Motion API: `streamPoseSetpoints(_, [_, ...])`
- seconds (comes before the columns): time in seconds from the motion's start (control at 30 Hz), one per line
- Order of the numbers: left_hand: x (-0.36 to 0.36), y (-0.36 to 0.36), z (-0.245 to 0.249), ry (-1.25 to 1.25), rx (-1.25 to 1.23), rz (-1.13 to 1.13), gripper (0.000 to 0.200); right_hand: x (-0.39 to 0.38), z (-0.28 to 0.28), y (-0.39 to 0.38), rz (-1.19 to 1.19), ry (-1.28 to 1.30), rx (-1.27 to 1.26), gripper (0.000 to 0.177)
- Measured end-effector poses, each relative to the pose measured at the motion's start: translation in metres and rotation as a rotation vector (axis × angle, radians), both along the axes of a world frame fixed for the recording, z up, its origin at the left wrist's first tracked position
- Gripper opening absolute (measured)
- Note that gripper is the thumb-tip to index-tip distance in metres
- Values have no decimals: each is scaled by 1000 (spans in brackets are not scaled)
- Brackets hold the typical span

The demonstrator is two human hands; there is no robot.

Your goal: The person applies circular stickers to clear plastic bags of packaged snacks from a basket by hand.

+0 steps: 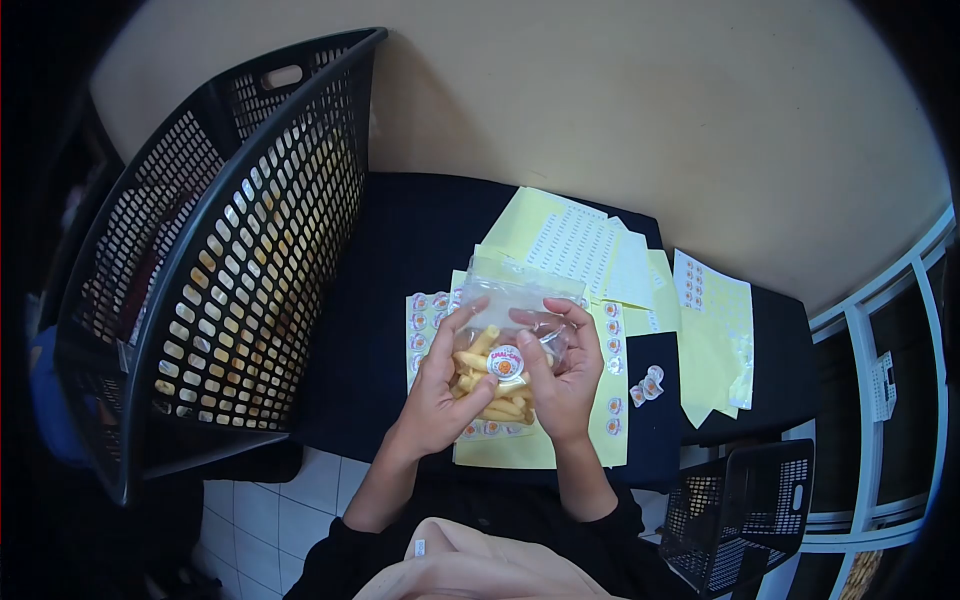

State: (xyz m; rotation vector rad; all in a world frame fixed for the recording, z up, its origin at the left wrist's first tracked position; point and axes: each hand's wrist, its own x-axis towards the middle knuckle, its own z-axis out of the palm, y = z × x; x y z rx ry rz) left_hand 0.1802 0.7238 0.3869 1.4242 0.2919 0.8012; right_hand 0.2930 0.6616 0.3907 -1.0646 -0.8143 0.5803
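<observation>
Between both hands is a clear plastic bag [515, 285] of yellow stick-shaped snacks [505, 412], held over the table. A round white sticker [506, 363] with red lettering and an orange mark lies on its front. My left hand [440, 388] grips the bag's left side, its thumb at the sticker's lower left edge. From the right, my right hand [568, 385] holds the bag with the thumb near the sticker's upper right edge. Beneath lies a yellow sheet [545, 450] with round stickers along its sides, partly hidden by the hands and bag.
A tall black slatted basket [255, 270] with bagged items inside stands at the left. More sticker sheets [575, 245] lie behind the hands and at the right [712, 340]. Several loose stickers [648, 386] rest on the dark tablecloth [400, 225]. A smaller black basket [740, 515] stands lower right.
</observation>
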Motion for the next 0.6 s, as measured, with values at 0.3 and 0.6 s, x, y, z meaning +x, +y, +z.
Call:
streamPoseSetpoints(0.3, [-1, 16, 1, 75, -84, 20, 48, 3, 7, -1, 153, -174, -30, 58])
streamPoseSetpoints(0.6, [-6, 70, -24, -45, -168, 313, 30, 40, 8, 12, 88, -506, -155, 78])
